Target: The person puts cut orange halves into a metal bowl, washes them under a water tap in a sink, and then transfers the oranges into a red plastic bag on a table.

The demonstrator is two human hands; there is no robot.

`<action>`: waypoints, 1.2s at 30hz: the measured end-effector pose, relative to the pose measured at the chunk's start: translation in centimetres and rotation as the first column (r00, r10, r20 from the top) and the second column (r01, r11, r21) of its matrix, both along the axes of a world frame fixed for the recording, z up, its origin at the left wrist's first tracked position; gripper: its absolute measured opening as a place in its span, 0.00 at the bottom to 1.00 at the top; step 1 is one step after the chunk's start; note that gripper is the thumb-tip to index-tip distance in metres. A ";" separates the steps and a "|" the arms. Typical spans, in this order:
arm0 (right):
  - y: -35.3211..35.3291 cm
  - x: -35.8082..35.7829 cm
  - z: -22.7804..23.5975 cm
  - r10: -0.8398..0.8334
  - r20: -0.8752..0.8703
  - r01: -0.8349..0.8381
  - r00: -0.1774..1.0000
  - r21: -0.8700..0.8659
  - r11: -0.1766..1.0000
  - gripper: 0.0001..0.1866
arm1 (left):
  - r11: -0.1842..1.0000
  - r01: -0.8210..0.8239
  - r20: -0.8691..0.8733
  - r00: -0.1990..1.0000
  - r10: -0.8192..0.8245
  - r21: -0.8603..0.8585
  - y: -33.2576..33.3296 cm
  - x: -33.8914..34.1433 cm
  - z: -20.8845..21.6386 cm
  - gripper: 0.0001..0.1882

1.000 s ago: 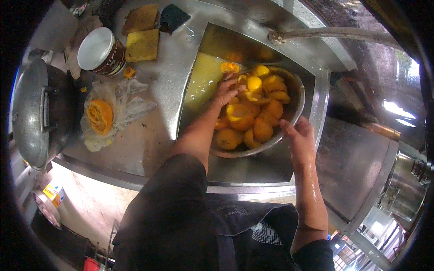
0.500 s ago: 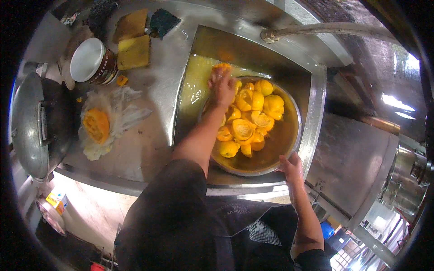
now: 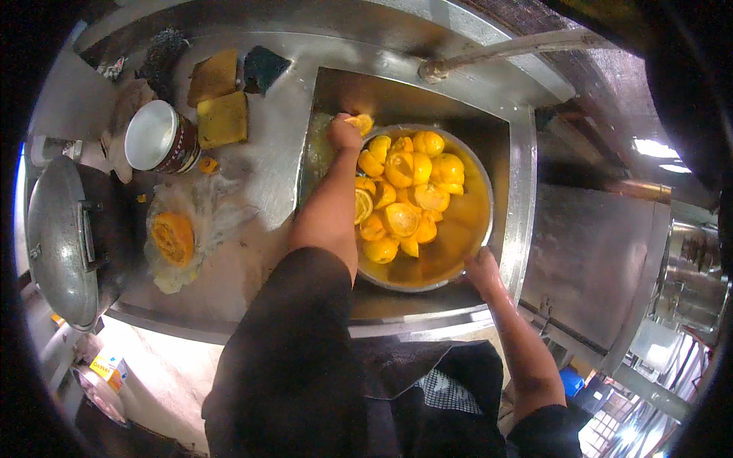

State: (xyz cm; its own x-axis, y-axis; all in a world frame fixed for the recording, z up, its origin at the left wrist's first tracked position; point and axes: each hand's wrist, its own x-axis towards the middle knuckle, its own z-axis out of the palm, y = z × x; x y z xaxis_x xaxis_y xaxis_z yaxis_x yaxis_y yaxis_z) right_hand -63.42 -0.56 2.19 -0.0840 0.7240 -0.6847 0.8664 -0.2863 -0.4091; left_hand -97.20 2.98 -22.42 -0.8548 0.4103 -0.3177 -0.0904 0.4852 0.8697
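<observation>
A wide metal basin [image 3: 489, 208] sits in the steel sink, holding several hollowed orange halves [image 3: 402, 219] in yellowish liquid. At the basin's far left side, my left hand [image 3: 345, 133] is closed on an orange half [image 3: 360, 123], which shows beside the fingers. My right hand [image 3: 482, 270] grips the basin's near right rim, its fingertips partly hidden. My left forearm covers part of the basin's left edge.
Left on the counter lie a squeezed orange half [image 3: 173, 239] on a crumpled plastic bag [image 3: 166, 279], a white-lined tub [image 3: 149, 136], sponges [image 3: 223, 120] and a dark scouring pad [image 3: 264, 69]. A large wok [image 3: 62, 243] stands far left. A pipe [image 3: 504, 50] crosses above the sink.
My left hand has shifted left and turned, so the orange half now shows at its right. Less yellow liquid shows on the sink floor. My right hand stays on the rim; the view has shifted slightly.
</observation>
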 end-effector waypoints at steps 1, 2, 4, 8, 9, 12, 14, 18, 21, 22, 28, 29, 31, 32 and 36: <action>0.1 0.0 -0.5 0.011 0.017 -0.011 1.000 0.010 1.000 0.17 | 0.997 -0.059 -0.042 0.997 0.061 0.060 -0.4 0.8 0.6 0.11; -0.1 0.3 -0.8 0.014 0.029 -0.014 0.999 0.029 0.999 0.19 | 0.986 -0.105 -0.084 0.990 0.117 0.131 -0.4 1.7 2.2 0.12; 1.4 5.4 -8.0 0.078 0.007 -0.078 0.997 0.031 0.996 0.19 | 0.927 -0.238 -0.104 0.955 0.278 0.290 -0.2 1.9 3.9 0.14; 1.5 3.3 -10.1 0.155 -0.026 -0.155 0.988 -0.004 0.988 0.18 | 0.890 -0.091 0.075 0.995 0.063 0.448 -1.0 2.6 10.0 0.16; 1.6 1.3 -9.0 0.102 -0.058 -0.105 0.993 -0.056 0.993 0.19 | 0.874 -0.099 0.132 0.990 0.040 0.476 -1.7 1.9 10.9 0.17; 1.4 1.2 -7.3 0.049 0.027 -0.046 0.998 -0.119 0.992 0.20 | 0.874 -0.018 0.189 0.978 -0.085 0.486 -2.8 3.9 17.2 0.16; 1.9 2.2 -9.3 0.273 0.220 -0.273 0.937 -0.030 0.962 0.21 | 0.915 0.056 0.002 0.998 -0.062 0.399 -4.1 2.9 18.9 0.16; -0.3 -4.2 -0.9 0.417 0.419 -0.523 0.806 0.176 0.834 0.27 | 0.928 0.024 -0.015 1.000 -0.020 0.373 -7.5 0.1 24.1 0.12; -1.6 -10.8 3.1 0.479 -0.087 -0.346 0.873 0.581 0.737 0.26 | 0.910 -0.019 -0.037 0.999 0.038 0.414 -11.6 0.2 30.5 0.12; -3.0 -14.0 5.3 0.428 -0.388 -0.193 0.816 0.514 0.836 0.26 | 0.928 0.057 -0.194 0.981 0.017 0.369 -13.2 -0.5 30.2 0.10; -7.4 -22.4 8.8 0.070 -0.869 -0.179 0.490 -0.022 0.984 0.16 | 0.924 0.123 0.056 0.987 -0.154 0.363 -21.1 0.8 34.0 0.05; -7.6 -22.6 8.5 0.009 -0.892 -0.188 0.452 -0.085 0.978 0.15 | 0.935 0.089 0.196 0.967 -0.164 0.344 -22.2 0.8 34.4 0.05; -8.2 -23.0 7.9 -0.116 -0.918 -0.221 0.379 -0.212 0.952 0.12 | 0.879 0.040 0.299 0.932 -0.204 0.476 -23.3 0.2 33.7 0.06; -8.8 -23.1 7.9 -0.162 -0.912 -0.201 0.377 -0.251 0.947 0.11 | 0.842 -0.020 0.381 0.898 -0.222 0.539 -24.0 0.0 33.5 0.06; -9.8 -23.2 7.0 -0.240 -0.902 -0.231 0.359 -0.335 0.914 0.10 | 0.752 -0.096 0.494 0.806 -0.326 0.652 -25.6 -0.5 32.1 0.10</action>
State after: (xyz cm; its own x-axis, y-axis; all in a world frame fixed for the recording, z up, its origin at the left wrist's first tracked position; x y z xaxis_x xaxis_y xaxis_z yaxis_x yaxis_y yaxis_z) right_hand -86.60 -10.33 9.18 -0.8167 0.4565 -0.3530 0.0072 -0.6036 -0.7972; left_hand -97.71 -22.58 9.68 -0.5425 0.7692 -0.3376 -0.6276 -0.1040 0.7716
